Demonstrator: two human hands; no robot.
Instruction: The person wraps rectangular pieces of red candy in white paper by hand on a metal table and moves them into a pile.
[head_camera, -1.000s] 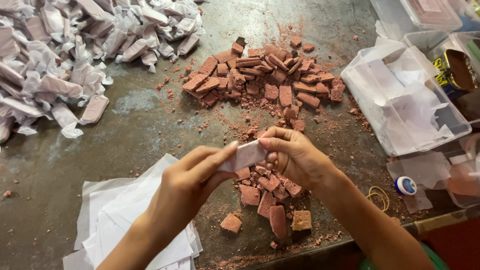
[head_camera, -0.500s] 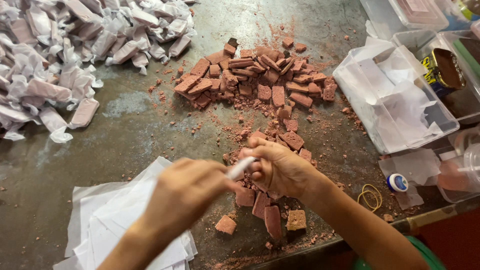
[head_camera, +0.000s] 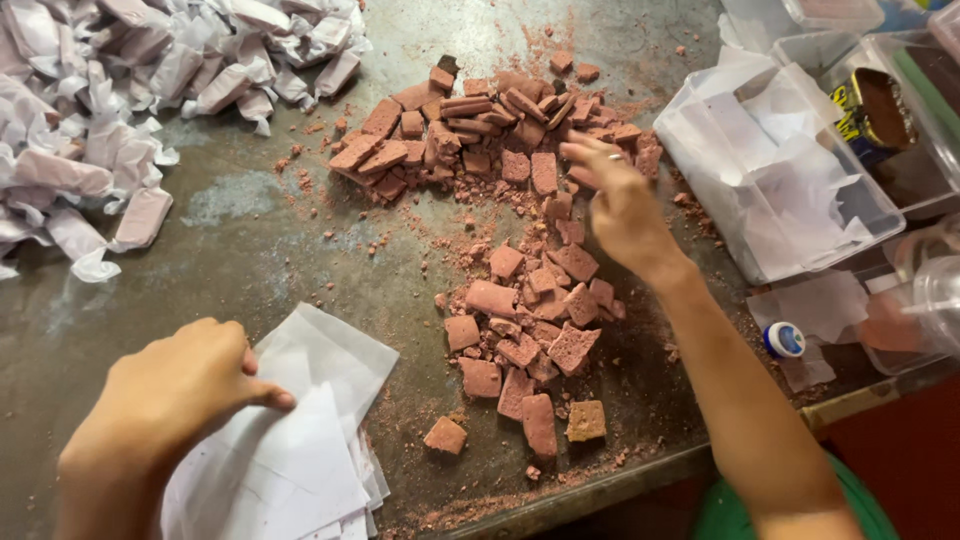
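Observation:
My left hand rests on a stack of thin white paper sheets at the near left. Its thumb presses on the top sheet, its fingers are bent, and no sheet is lifted. My right hand is stretched out over the reddish-brown bars, fingers spread and a little blurred, holding nothing. It hovers at the right edge of the far pile of bars. A second, nearer scatter of bars and broken pieces lies below it on the dark metal table.
A heap of bars wrapped in white paper fills the far left. Clear plastic tubs with paper stand at the right, and a small blue-and-white cap lies near the table's front edge. Reddish crumbs cover the table.
Both hands were together, twisting white paper around a bar. They have since parted: the left went down to the paper stack, the right reached out to the far pile. The wrapped bar is out of both hands.

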